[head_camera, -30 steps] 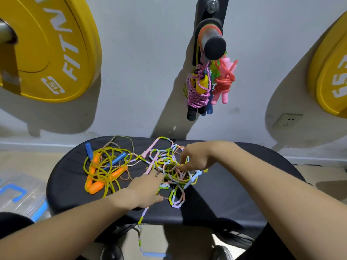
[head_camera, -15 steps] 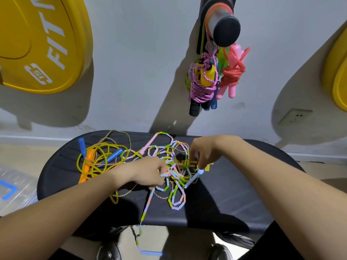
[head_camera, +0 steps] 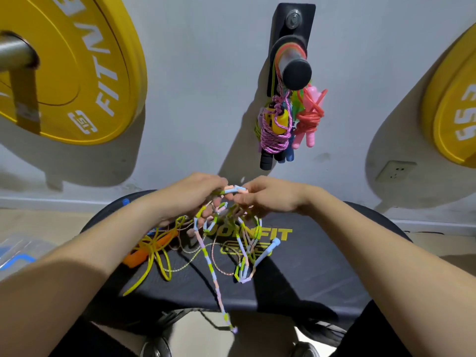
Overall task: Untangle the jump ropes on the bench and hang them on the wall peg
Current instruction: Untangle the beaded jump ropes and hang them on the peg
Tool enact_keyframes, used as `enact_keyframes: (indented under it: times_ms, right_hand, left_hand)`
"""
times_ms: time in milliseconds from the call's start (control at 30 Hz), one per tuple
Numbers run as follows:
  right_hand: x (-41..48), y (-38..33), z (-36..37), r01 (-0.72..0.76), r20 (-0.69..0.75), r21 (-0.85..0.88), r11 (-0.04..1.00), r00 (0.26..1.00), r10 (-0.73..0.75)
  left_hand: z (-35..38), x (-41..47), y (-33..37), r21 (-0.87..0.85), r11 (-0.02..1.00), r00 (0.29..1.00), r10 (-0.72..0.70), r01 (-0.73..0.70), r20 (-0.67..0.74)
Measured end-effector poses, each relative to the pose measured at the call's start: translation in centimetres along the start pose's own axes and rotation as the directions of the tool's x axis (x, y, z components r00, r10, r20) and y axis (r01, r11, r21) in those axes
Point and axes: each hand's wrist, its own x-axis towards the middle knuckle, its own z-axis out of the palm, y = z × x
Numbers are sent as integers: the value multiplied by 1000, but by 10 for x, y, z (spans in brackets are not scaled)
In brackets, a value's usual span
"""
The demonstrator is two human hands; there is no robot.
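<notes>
Head view: left hand and right hand pinch one beaded rope above one bench.

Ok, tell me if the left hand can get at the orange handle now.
Probably not yet: the left hand grips the beaded rope. The orange handle lies just beside its forearm, tangled in yellow rope.

In the grip, the beaded rope is made of short, hard plastic tubes, smooth with a soft sheen. Below-left of the grip, the yellow rope is glossy, translucent plastic cord. Under the grip, the bench is matt black and finely grained. Above the grip, the peg looks like dull metal with a matt black cap. The pink rope hanging there is braided cloth.
</notes>
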Motion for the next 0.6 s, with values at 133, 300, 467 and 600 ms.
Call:
enact_keyframes:
  times_ms: [133, 300, 467, 600]
  right_hand:
    - [-22, -10, -13, 160, -138, 209, 965, 981, -132]
    - [-34, -22, -20, 330, -402, 191, 924, 886, -234]
    - [-34, -28, -26, 498, -728, 85, 863, 622, -287]
    - [-34, -27, -29, 543, -859, 71, 837, 460, -226]
  left_hand:
    - [-13, -11, 17, 219, 972, 995, 94, -85, -30]
    - [-30, -13, 53, 236, 952, 974, 218, -196, -67]
    - [-23, -13, 44, 177, 964, 980, 198, -200, 28]
    - [-20, 4, 27, 334, 940, 996, 49, -73, 81]
